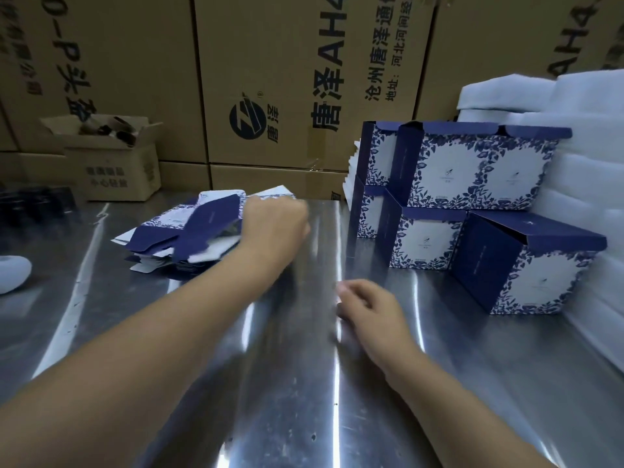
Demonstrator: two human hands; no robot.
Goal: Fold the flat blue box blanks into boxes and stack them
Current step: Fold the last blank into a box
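**Box-folding station**

A small open carton (111, 170) at the back left holds dark items, too blurred to name. On the steel worktop (270, 383) a pile of flat blue box blanks (189, 231) lies left of centre. The left hand (275, 224) meets its right edge, and I cannot tell whether it grips. The right hand (368, 307) rests loosely curled, holding nothing. Six folded boxes (449, 170) stand stacked at right beside white foam sheets (591, 146). Big cartons (270, 79) line the back.

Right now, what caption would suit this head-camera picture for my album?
Left hand at the pile of flat blue blanks, right hand on the steel table, folded boxes stacked.
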